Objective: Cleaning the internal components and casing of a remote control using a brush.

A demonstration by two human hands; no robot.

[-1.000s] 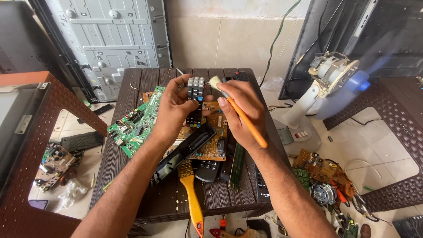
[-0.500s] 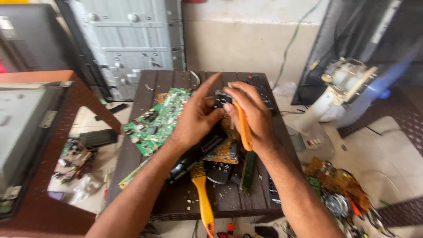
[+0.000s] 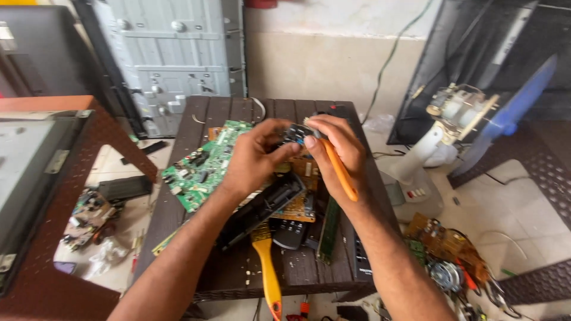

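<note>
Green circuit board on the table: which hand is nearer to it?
Left. The left hand is just above the green circuit board's right edge; the right hand, holding an orange-handled tool, is farther right.

Below my arms stands a dark slatted counter (image 3: 214,113), filling the middle of the frame. On its left part lies a green circuit board (image 3: 199,169), with a brownish circuit board (image 3: 300,205) beside it toward the centre and a long black casing (image 3: 262,208) slanting across the two. Nearer the lower edge rest a yellow-handled paintbrush (image 3: 267,267), a black remote control (image 3: 289,232) and a narrow green memory strip (image 3: 328,229), lying close together.
</note>
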